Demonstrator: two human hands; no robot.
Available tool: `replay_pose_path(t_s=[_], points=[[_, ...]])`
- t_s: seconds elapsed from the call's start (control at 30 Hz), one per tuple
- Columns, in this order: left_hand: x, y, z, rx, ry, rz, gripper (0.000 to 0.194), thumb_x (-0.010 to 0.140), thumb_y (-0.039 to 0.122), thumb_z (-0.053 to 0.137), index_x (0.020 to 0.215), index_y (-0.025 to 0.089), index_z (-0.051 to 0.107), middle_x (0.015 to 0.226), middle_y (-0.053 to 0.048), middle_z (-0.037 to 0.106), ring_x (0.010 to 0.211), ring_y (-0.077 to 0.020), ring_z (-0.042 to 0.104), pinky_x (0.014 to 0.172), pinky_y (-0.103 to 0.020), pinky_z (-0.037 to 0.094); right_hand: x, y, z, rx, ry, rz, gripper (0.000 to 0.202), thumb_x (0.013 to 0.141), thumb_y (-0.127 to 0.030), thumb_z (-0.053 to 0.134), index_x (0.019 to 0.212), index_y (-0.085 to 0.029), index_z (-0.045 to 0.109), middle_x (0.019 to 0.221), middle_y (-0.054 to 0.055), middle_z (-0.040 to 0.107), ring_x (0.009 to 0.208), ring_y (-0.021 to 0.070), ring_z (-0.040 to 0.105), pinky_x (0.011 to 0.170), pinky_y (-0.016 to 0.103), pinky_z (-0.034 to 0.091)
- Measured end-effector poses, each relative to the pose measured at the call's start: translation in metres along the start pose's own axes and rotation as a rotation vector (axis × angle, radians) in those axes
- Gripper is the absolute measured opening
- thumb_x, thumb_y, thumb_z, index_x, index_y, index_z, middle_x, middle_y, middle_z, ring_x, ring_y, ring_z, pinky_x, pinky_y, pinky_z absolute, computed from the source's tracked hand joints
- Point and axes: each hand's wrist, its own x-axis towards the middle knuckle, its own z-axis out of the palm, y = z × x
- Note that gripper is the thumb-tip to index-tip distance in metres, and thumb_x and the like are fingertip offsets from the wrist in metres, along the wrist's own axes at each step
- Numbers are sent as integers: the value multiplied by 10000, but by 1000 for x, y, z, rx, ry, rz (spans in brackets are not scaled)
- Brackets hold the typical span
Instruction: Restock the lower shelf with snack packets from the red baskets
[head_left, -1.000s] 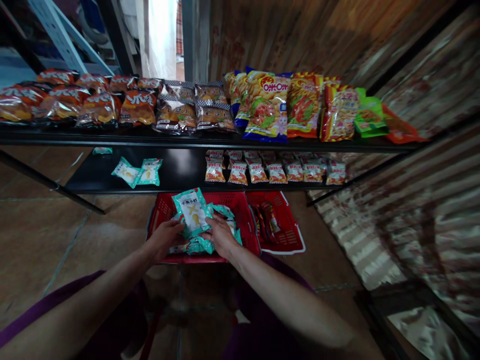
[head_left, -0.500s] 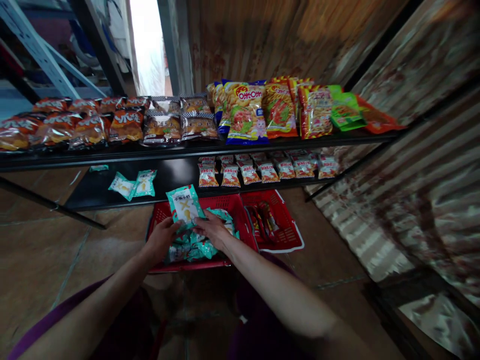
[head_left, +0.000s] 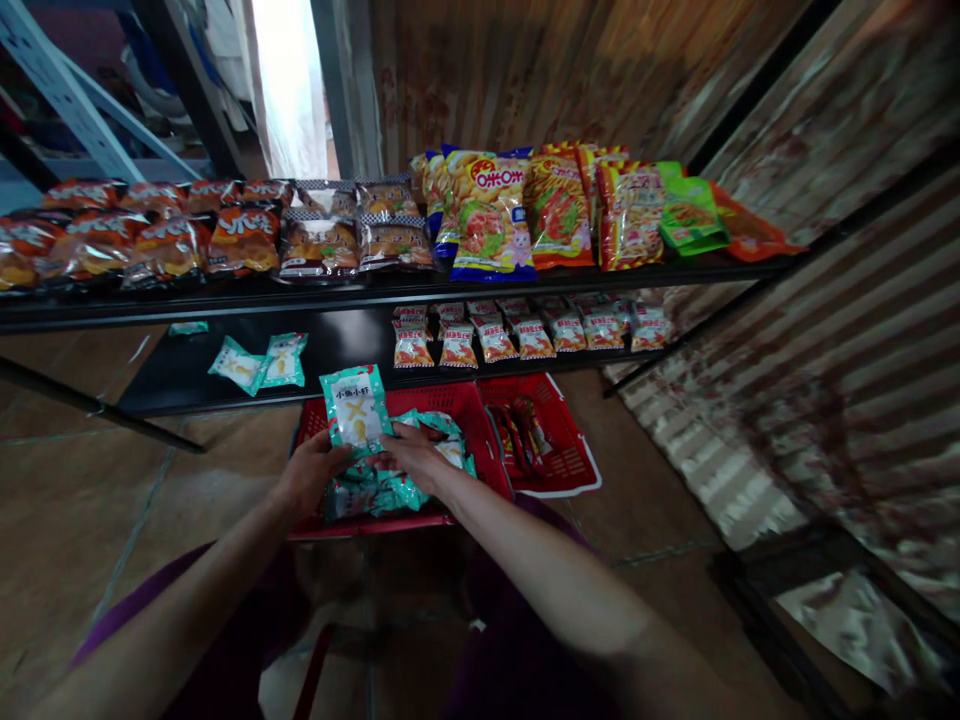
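Between my two hands a teal-and-white snack bag (head_left: 354, 405) is held upright, its printed front facing me. My left hand (head_left: 313, 470) grips its lower left edge. On the lower right edge, my right hand (head_left: 411, 455) closes with the fingertips at the bag. Below them is a red plastic basket (head_left: 491, 460) holding several more teal snack bags (head_left: 405, 492). Two matching teal bags (head_left: 283, 360) lie overlapping on the lower shelf (head_left: 341, 340), to the left of the held one.
Small red-and-white snack packs (head_left: 496, 338) stand in rows along the lower shelf's right side. Above, the upper shelf (head_left: 330, 300) carries orange chip bags (head_left: 244, 240) and larger noodle-snack bags (head_left: 491, 215). A second red basket (head_left: 570, 465) with dark red packs sits to the right.
The held bag and both hands have shifted slightly left and up in the view, and the whole scene has moved a little the same way. Both hands keep their hold.
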Motion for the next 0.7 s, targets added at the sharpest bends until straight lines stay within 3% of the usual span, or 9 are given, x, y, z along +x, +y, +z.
replay_pose_path(t_s=[0.17,0.33,0.5,0.7], points=[[25,-21,-9,-8,-20,-28,369,570,156,763,913,138,628,837,-48,705,805,-185,667,718,-278,538,20,10,0,-31,111,49,85,755,-115,619,770,-195,591,666,-61,641,504,93,622,465,178,444],[39,-26,-5,14,-47,-32,400,534,212,769,892,135,608,780,-29,685,688,-163,638,644,-276,515,32,19,-10,-42,216,65,74,763,-130,661,812,-180,636,622,-36,646,562,100,635,541,184,474],[52,-22,-4,8,-37,3,266,615,99,619,877,139,634,727,-6,677,625,-136,608,603,-244,497,36,21,-12,71,228,40,115,714,-146,734,793,-174,656,728,-19,695,615,81,643,641,196,512],[99,-28,-8,160,43,114,227,629,20,584,796,149,667,699,-17,673,672,-163,623,612,-241,501,61,15,-5,76,271,62,118,730,-78,699,765,-173,638,682,-19,677,620,96,669,560,166,513]])
